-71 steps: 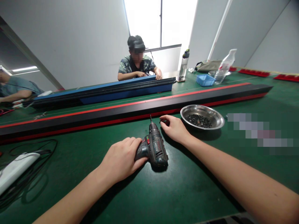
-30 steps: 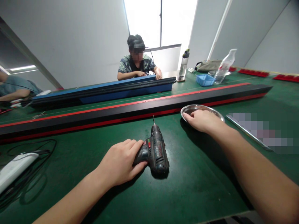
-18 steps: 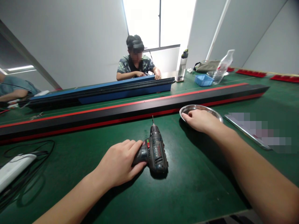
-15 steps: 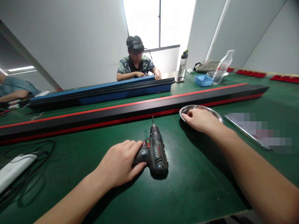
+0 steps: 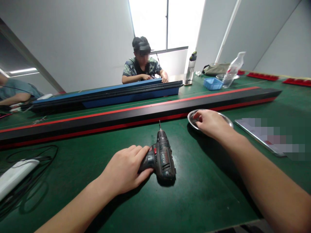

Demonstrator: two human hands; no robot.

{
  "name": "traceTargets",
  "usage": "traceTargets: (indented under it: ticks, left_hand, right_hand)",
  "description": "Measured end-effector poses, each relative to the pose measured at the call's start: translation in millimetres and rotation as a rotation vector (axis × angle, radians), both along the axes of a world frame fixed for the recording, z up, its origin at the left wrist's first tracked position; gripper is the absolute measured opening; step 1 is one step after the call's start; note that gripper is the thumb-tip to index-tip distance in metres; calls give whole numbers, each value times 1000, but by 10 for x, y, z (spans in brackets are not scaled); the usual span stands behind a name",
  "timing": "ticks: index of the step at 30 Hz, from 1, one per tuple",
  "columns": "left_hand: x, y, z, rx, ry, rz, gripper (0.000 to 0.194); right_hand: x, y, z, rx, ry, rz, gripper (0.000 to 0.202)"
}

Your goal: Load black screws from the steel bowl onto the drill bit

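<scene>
My left hand (image 5: 127, 168) is wrapped round the handle of a dark cordless drill (image 5: 165, 158), which lies on its side on the green table with its bit pointing away from me. Over the round metal dish (image 5: 227, 120), my right hand (image 5: 208, 122) has its fingers bent together down inside the rim. What those fingertips hold, if anything, is too small to make out. Just beyond the drill bit a long black bar with red edges (image 5: 136, 111) runs across the table.
Behind the bar lie blue and black profiles (image 5: 131, 97), with a person (image 5: 142, 64) working there. A blue basket (image 5: 213, 83) and bottles (image 5: 234, 71) stand back right. A flat device (image 5: 261, 137) lies right; a white power strip (image 5: 18, 173) with cables lies left.
The fingers of my right hand have shifted slightly in the dish and are drawn closer together. My left hand and the drill have stayed in place.
</scene>
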State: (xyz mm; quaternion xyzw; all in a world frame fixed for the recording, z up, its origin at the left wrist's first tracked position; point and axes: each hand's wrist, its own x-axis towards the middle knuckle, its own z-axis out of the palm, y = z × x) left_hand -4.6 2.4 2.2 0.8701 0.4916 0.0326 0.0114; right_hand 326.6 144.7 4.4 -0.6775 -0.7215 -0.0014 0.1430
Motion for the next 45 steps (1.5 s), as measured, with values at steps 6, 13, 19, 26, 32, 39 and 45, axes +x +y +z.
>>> traceTargets:
  ticks: [6,13,19,26,32,39,45]
  left_hand:
    - [-2,1,-10,6,3,1,49]
    - [-4,5,-3,10,1,-3,49]
    - [-15,-8,-6,10,3,-2,50]
    - [-1,11,-16,14,-1,-4,49]
    - [-4,-2,-5,9,2,-4,49]
    - [2,11,3,10,-3,-7,49]
    - [0,4,17,7,-13,-15,48]
  right_hand:
    - [1,-11,-11,4,26,13,24]
    - [-13,-36,-13,34,4,21,20]
    - [-32,-48,-2,48,-36,10,21]
    - [-57,-67,11,63,8,24,19]
    - [-48,-57,-4,98,33,37,16]
    - [-58,-65,6,114,56,60,18]
    - [-128,-124,53,160,170,60,18]
